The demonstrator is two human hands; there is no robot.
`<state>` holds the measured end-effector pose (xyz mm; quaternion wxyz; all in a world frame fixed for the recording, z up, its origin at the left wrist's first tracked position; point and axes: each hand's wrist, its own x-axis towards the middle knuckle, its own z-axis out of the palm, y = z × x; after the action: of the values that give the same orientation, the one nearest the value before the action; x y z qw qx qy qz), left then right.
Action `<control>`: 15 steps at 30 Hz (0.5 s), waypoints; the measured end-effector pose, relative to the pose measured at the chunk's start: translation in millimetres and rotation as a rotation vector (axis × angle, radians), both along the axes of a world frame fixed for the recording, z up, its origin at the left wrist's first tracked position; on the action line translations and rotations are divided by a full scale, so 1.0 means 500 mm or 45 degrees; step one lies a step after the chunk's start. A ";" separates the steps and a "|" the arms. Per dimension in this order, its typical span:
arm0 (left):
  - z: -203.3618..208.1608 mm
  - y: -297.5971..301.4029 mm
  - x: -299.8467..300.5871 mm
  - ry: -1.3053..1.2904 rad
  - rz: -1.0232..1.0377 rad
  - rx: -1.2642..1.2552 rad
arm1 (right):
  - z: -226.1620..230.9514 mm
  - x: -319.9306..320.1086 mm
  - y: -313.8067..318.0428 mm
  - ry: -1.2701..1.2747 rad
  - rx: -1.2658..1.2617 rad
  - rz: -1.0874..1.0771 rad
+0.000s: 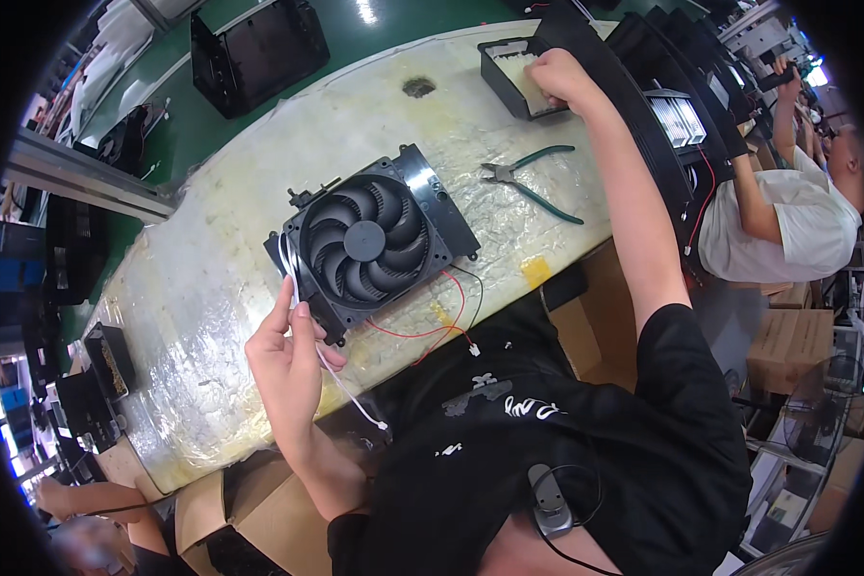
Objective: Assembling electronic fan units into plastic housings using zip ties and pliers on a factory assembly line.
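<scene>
Nearest the camera, a black T-shirt point(595, 432) with a grey clipped-on device point(549, 494) at the collar is noted. Beyond it, a black fan assembly point(363, 240) is laid face up on the film-covered table point(230, 216), close to the near edge. A white cable point(345, 389) is pinched between thumb and forefinger of the left hand point(288, 357) at the left side of the fan frame; its plug end is left hanging toward the wearer. The right hand point(563, 79) is placed at a black bin point(504, 93) of small pale pieces point(515, 69), with fingers curled; whether a piece is gripped cannot be determined. Green-handled cutters point(505, 175) are found lying with handles spread, between fan and bin. Red wires point(462, 293) are seen trailing from the fan over the table edge, with a white plug point(474, 349) at the end.

For sound handling, it is judged that the cable should be kept flat against the frame under steady, light pressure, and that one piece only should be lifted from the bin. Cable and wires should be kept clear of the blades, and snagging at the table edge avoided.
</scene>
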<state>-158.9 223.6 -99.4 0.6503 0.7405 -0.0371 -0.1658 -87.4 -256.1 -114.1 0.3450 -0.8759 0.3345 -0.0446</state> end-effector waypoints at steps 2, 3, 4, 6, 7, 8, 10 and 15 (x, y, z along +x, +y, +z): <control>-0.004 0.003 -0.005 0.013 0.010 -0.013 | 0.009 -0.019 0.017 -0.125 0.111 0.003; -0.004 0.002 -0.005 0.023 0.008 -0.052 | 0.014 -0.026 0.021 -0.292 -0.044 0.001; -0.005 0.001 -0.005 0.036 0.008 -0.091 | 0.019 -0.033 0.026 -0.457 -0.200 0.003; -0.007 -0.002 -0.011 0.022 0.042 -0.164 | 0.037 -0.049 0.052 -0.588 -0.022 0.067; -0.011 -0.001 -0.014 -0.002 0.082 -0.233 | 0.051 -0.052 0.077 -0.723 0.167 0.131; -0.016 0.003 -0.017 0.017 0.128 -0.229 | 0.081 -0.056 0.139 -0.810 0.472 0.206; -0.026 0.005 -0.020 -0.031 0.147 -0.284 | 0.109 -0.067 0.219 -0.812 0.959 0.398; -0.018 0.003 -0.010 0.122 0.061 -0.531 | 0.126 -0.092 0.454 -0.475 1.369 0.850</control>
<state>-164.0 225.2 -108.5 0.7942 0.5818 -0.0220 -0.1741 -133.5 -29.1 -51.0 0.7817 -0.6159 -0.0450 0.0870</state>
